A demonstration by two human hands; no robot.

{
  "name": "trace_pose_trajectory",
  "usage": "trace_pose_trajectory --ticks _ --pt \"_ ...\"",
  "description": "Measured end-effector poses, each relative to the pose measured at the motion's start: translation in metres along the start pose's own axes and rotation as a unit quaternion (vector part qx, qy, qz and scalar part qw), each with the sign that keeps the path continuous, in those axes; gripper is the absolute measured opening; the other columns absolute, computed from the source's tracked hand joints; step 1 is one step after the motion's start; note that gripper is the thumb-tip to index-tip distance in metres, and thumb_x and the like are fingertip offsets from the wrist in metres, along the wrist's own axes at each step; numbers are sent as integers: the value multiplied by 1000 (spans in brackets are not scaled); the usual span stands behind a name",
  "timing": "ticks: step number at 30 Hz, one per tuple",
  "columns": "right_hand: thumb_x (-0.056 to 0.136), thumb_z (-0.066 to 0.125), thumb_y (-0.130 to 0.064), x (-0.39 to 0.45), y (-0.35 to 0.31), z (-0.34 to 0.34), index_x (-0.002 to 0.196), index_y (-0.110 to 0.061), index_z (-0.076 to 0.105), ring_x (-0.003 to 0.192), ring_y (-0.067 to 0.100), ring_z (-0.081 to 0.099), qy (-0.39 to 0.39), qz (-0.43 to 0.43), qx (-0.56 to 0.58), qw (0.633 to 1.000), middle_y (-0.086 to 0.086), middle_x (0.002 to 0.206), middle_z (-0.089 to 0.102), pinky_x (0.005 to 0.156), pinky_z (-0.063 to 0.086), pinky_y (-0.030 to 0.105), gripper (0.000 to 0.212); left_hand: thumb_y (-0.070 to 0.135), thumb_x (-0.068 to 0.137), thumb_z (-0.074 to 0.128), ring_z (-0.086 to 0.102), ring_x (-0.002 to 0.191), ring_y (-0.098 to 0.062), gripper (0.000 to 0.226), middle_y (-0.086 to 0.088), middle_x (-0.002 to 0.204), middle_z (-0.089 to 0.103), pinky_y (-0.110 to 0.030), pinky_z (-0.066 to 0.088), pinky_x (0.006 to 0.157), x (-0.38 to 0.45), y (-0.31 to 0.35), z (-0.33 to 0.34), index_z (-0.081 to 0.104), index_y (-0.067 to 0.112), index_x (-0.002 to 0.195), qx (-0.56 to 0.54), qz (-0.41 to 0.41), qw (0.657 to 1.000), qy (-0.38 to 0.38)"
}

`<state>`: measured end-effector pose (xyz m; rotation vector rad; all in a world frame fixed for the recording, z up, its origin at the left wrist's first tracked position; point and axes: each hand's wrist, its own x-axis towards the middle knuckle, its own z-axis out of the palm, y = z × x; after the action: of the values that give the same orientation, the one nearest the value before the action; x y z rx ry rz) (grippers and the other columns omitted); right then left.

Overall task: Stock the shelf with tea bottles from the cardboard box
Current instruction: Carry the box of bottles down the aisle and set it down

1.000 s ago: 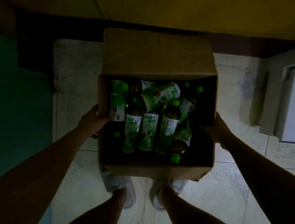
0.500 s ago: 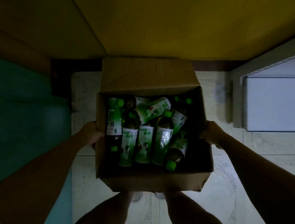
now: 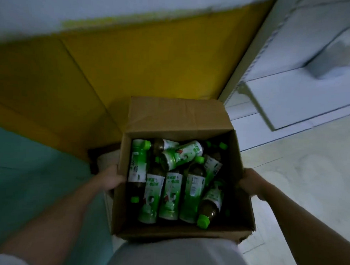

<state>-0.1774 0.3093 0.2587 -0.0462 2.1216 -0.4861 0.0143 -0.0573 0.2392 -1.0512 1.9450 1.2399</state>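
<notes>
cardboard box [image 3: 177, 116]: open, creased flap far | tea bottles [image 3: 171, 194]: green-capped, jumbled | left hand [image 3: 111, 178], right hand [image 3: 252, 182]: fingers clasp box sides | white shelf [image 3: 291, 101] right

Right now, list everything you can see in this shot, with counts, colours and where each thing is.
cardboard box: one, brown, open, centre, held up by its two sides.
tea bottles: about ten or more, exact count unclear; green caps, green and white labels, dark tea; jumbled inside the box.
shelf unit: one, white, upper right; no bottles visible on it.
wall: yellow below, white above, behind the box.
floor: pale tiles, right.
left hand: gripping the box's left side.
right hand: gripping the box's right side.
</notes>
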Motion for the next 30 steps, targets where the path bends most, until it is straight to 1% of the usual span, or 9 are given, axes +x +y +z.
trace_pose_trajectory --ticks 7,9,12,15,19,22,25,28,30 --pt "80 56 -8 -118 64 50 114 -6 64 103 36 64 116 64 63 989 17 109 68 86 54 40 35 13 82 72 60 82 -9 25 5 92 66 -32 50 81 -61 16 21 60 34 85 67 59 995 -47" --pt "80 55 -7 -129 82 49 115 -7 63 101 34 64 141 75 95 983 16 109 68 82 56 41 35 15 80 74 65 85 -17 18 -1 93 70 -38 53 86 -56 31 32 65 28 88 84 72 992 -54" --pt "82 54 -8 -143 114 54 117 -9 63 97 31 64 161 92 120 975 12 106 68 74 55 35 35 15 81 74 66 82 -21 7 -5 87 70 -36 54 73 -55 52 50 68 17 84 120 85 986 -78" --pt "85 55 -9 -148 145 56 117 -10 62 95 27 61 181 93 144 968 9 103 65 77 52 33 33 24 76 79 70 87 -26 33 -8 96 72 -40 59 72 -49 78 74 66 15 106 153 76 981 -91" --pt "85 54 -7 -149 200 48 115 -7 61 96 31 60 184 120 184 958 12 103 64 77 48 34 31 18 83 73 68 80 -26 29 -9 92 70 -40 58 68 -43 127 124 64 8 109 215 91 966 -107" --pt "83 56 -7 -147 247 34 117 -6 60 99 34 62 183 135 215 950 16 108 65 73 49 33 34 13 87 66 65 76 -24 24 -9 89 67 -38 56 67 -47 170 171 62 7 110 257 96 956 -104" --pt "82 56 -4 -152 301 1 115 -5 60 90 32 62 185 148 247 940 14 100 63 56 49 27 33 12 86 65 65 79 -27 26 -10 90 67 -44 58 74 -45 217 225 62 8 111 297 102 945 -94" --pt "83 56 -3 -161 344 -36 116 -4 59 87 32 64 194 165 275 927 15 101 64 50 50 26 33 15 86 67 67 81 -30 20 -7 89 67 -45 59 69 -55 271 270 63 12 104 313 146 933 -105" --pt "82 57 -3 -171 378 -71 116 -3 59 82 30 64 211 179 281 919 15 99 64 47 48 24 33 15 88 64 65 80 -28 15 -11 96 68 -36 57 61 -62 316 308 62 13 102 324 171 924 -107"
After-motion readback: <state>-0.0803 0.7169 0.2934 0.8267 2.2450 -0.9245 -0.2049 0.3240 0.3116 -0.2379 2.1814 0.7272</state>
